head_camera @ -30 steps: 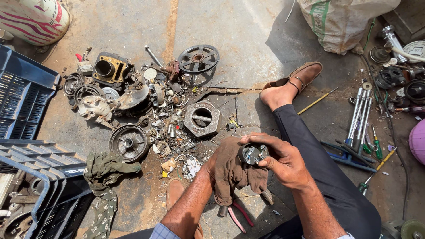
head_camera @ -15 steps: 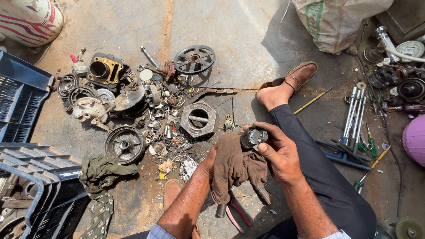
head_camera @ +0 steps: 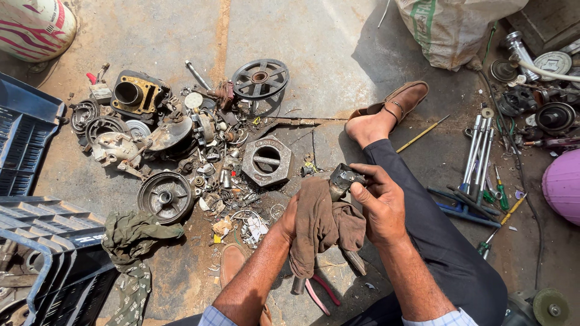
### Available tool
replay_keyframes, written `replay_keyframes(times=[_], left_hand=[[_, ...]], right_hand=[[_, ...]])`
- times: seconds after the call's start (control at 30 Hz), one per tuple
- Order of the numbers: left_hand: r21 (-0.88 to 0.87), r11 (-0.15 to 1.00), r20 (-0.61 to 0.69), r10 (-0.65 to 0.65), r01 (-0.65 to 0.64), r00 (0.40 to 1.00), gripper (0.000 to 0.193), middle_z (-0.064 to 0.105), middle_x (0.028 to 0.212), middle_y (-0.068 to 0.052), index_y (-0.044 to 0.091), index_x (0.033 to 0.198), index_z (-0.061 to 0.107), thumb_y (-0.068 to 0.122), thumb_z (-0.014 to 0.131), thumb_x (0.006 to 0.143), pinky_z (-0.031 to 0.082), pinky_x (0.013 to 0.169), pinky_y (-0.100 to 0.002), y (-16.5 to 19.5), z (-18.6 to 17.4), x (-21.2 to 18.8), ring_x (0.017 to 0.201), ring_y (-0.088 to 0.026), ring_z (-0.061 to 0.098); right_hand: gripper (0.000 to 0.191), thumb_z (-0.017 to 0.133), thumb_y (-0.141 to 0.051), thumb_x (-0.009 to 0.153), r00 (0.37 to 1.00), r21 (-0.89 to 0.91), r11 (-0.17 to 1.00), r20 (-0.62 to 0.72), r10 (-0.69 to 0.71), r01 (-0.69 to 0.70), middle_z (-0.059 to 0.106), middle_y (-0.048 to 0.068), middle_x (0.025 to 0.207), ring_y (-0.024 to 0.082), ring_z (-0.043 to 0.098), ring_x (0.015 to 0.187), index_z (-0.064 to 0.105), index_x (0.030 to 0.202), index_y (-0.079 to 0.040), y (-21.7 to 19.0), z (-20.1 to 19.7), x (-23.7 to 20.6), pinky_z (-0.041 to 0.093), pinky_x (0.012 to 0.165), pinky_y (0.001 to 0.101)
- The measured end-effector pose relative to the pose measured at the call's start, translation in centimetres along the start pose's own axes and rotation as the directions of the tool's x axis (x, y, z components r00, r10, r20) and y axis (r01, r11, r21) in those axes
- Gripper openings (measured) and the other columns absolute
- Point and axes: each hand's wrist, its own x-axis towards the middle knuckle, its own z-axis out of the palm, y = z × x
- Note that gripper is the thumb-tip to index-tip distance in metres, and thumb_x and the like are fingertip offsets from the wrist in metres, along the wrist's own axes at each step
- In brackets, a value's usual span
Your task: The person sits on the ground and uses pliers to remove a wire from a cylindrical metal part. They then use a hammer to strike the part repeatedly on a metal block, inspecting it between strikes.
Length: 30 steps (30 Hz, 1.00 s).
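I sit on the concrete floor point(head_camera: 338, 54) with a small dark metal part point(head_camera: 342, 179) grasped in my right hand point(head_camera: 380, 205), fingers curled over its top and thumb pressing its side. My left hand point(head_camera: 291, 216) is clenched around a brown rag point(head_camera: 320, 226), which drapes down under the part and touches it from below. To do this wiping well, I judge I should keep the right grip firm and turn the part a little at a time, pushing a fold of cloth into its recesses rather than only rubbing the outer faces. Red-handled pliers point(head_camera: 320, 293) lie on the floor just beneath the rag, and the hexagonal metal block point(head_camera: 266, 160) sits near, ahead of my hands, so I should hold the part over my lap side to avoid dropping it among the scattered scrap.
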Motion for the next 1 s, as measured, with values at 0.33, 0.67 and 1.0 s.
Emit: replay_keyframes(times=[0.33,0.67,1.0], left_hand=[[0.265,0.958,0.05,0.105,-0.114,0.993,0.054,0.067,0.121,-0.008,0.005,0.142,0.056,0.011,0.077,0.092,0.059,0.091,-0.033,2.2,3.2,-0.5,0.105,-0.016,0.067],[0.178,0.957,0.172,0.198,-0.228,0.965,0.059,0.065,0.129,-0.01,0.003,0.141,0.053,0.009,0.081,0.089,0.055,0.103,-0.035,4.6,5.0,-1.5,0.116,-0.017,0.065],[-0.225,0.969,0.278,0.164,-0.102,0.946,0.051,0.067,0.108,-0.02,0.001,0.156,0.044,0.027,0.061,0.115,0.064,0.075,-0.036,6.2,3.0,-2.1,0.091,-0.023,0.074]], right_hand=[[0.046,0.077,-0.007,0.09,0.99,-0.104,0.986,-0.041,-0.138,0.133,0.071,0.015,0.119,0.018,0.069,0.107,0.06,0.131,0.003,-0.5,1.3,-0.2,0.058,0.094,0.0318],[0.043,0.072,-0.009,0.098,0.919,-0.343,0.854,0.184,-0.348,0.392,0.066,0.019,0.135,0.023,0.067,0.124,0.055,0.135,0.004,-0.6,2.1,-0.5,0.055,0.108,0.0359],[0.048,0.07,-0.018,0.1,0.955,-0.001,0.985,0.243,-0.169,0.174,0.068,0.023,0.131,0.028,0.067,0.123,0.054,0.141,0.004,0.2,1.8,0.3,0.054,0.109,0.0447]])
